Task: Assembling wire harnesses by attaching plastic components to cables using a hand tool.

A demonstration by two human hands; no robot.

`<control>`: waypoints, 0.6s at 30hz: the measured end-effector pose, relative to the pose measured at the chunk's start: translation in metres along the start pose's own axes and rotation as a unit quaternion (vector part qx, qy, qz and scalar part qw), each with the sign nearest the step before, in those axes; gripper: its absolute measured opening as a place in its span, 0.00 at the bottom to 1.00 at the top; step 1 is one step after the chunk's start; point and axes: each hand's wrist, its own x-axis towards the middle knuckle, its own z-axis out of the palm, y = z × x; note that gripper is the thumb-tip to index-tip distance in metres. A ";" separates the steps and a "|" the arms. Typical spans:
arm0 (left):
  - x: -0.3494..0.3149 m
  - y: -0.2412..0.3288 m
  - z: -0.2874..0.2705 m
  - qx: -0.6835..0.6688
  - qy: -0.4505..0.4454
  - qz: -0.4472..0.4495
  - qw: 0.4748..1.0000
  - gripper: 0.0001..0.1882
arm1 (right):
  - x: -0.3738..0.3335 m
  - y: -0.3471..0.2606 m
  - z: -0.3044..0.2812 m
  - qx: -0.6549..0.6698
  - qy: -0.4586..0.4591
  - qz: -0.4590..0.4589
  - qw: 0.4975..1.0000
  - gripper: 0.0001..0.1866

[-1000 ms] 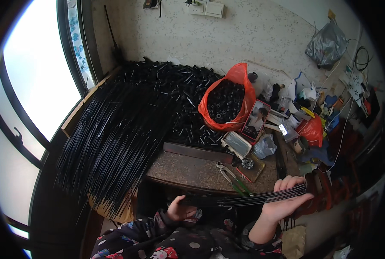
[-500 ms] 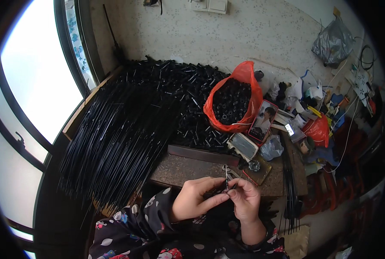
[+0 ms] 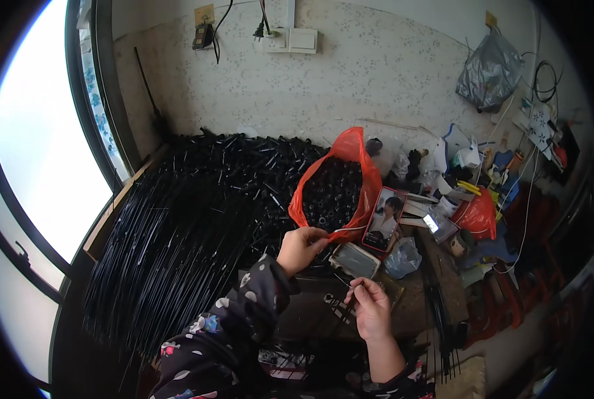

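My left hand (image 3: pixel 301 250) reaches over the pile of short black tubular parts (image 3: pixel 260 193), just below the front edge of the red plastic bag (image 3: pixel 370 174). Its thumb and fingers come together in a pinch; whatever sits between them is too small to make out. Closer to me, my right hand (image 3: pixel 371 310) is closed on a thin dark rod (image 3: pixel 341 278), whose end points up and to the left. Inside the bag are many small black ring-shaped parts (image 3: pixel 333 196). A grey metal tool (image 3: pixel 335 306) lies on the bench beside my right hand.
A wide bundle of long black rods (image 3: pixel 170 266) covers the left side. Against the bag leans a phone (image 3: pixel 385 219), with a shallow framed box (image 3: pixel 355 260) and a clear bag (image 3: pixel 402 257) nearby. More rods (image 3: pixel 437 299) hang over the bench's right edge. Clutter includes another red bag (image 3: pixel 478 214).
My hands were together over the bench; now they are apart. The left has moved up and left to the pile by the red bag. The right is slightly lower. The whole view has shifted.
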 end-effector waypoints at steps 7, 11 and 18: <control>0.076 -0.041 0.042 0.452 -0.062 0.033 0.889 0.06 | -0.006 -0.008 -0.018 0.002 0.053 0.036 0.998 0.09; 0.082 -0.050 0.044 0.463 -0.012 -0.012 0.886 0.09 | -0.007 -0.010 -0.021 -0.005 0.036 0.042 0.998 0.10; 0.034 -0.026 0.011 -0.126 0.128 -0.028 0.983 0.06 | -0.017 -0.019 -0.018 0.032 0.014 0.057 0.998 0.10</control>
